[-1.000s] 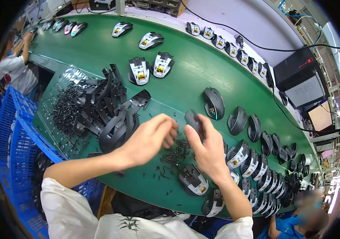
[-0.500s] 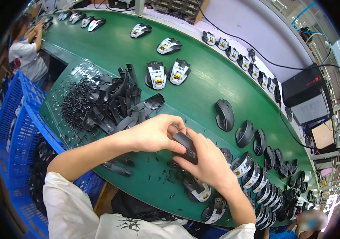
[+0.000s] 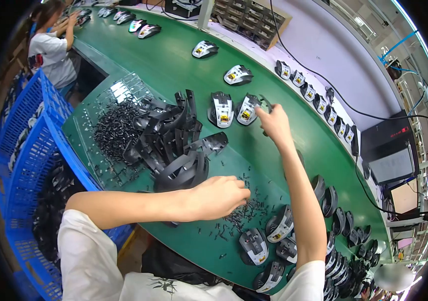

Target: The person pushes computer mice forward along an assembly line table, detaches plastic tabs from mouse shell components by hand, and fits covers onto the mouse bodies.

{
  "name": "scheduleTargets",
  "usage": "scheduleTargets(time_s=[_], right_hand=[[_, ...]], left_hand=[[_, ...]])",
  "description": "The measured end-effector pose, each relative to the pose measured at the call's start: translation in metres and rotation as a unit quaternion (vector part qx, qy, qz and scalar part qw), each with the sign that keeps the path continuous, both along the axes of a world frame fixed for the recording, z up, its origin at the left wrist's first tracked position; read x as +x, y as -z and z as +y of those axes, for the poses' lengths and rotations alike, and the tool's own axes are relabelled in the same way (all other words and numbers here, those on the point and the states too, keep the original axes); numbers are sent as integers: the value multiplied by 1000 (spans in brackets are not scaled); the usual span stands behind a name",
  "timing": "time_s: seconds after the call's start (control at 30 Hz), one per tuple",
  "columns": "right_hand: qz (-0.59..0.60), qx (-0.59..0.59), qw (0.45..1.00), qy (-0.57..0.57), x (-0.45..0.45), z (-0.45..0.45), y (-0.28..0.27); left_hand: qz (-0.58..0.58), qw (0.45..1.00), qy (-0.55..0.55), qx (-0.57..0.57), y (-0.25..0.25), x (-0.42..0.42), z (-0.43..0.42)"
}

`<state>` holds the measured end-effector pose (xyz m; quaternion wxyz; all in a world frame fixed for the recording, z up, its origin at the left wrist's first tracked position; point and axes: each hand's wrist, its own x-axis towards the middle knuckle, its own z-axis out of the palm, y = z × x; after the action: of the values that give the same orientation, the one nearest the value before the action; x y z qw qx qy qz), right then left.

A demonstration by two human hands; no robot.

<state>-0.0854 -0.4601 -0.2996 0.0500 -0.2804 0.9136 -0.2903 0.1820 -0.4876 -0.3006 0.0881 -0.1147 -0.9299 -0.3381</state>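
Note:
My right hand [image 3: 275, 123] reaches across the green table, fingers curled round a dark curved piece [image 3: 266, 102] like part of a mouse shell, mostly hidden by the hand. Just left of it sits a white-and-black computer mouse [image 3: 247, 110], with another mouse [image 3: 221, 110] alongside. My left hand [image 3: 219, 198] is low over scattered small black pieces [image 3: 246, 210], its fingers bent together; whatever they hold is hidden. Beyond the left wrist lie black curved plastic strips [image 3: 181, 168] in a heap. Near the front edge stands an opened grey-and-white mouse [image 3: 254, 246].
Blue crates [image 3: 48, 165] stand at the left, below the table edge. A pile of small black pieces [image 3: 116, 130] lies by the strips. Rows of mice [image 3: 342, 251] fill the right side, partly behind my right forearm. Another person [image 3: 51, 52] works at the far left.
My hands have come apart from the dark piece they held together. The right hand has moved up and away, the left down over the small pieces. The view has shifted.

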Motion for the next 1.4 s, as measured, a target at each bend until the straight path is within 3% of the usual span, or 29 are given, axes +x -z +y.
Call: scheduleTargets(time_s=[0.07,0.23,0.37,0.57,0.73,0.87,0.97,1.03,1.1,1.23,1.4], right_hand=[[14,53,999,-3,-6,-26,0],[-43,197,980,-3,-9,-70,4],[183,312,932,-9,-1,-86,20],[281,330,900,44,2,-94,52],[293,246,922,60,-4,-73,58],[118,321,938,-53,-1,-54,18],[176,308,935,1,20,-43,36],[239,212,945,67,30,-38,52],[229,214,947,65,32,-36,56],[162,233,958,40,26,-33,47],[241,342,908,1,38,-26,49]], left_hand=[[64,997,-19,-43,3,-2,-2],[44,983,-43,-172,0,1,-6],[28,978,-58,-197,-5,1,-5],[10,977,-105,-185,-14,0,-9],[30,974,-147,-168,-13,-7,-16],[28,972,-150,-176,-18,-6,-17],[30,975,-147,-166,-15,-6,-13],[34,975,-145,-165,-12,-5,-12],[38,977,-147,-148,-13,-5,-12],[7,979,-145,-144,-13,-8,-18],[-32,976,-171,-131,-15,-11,-22]])
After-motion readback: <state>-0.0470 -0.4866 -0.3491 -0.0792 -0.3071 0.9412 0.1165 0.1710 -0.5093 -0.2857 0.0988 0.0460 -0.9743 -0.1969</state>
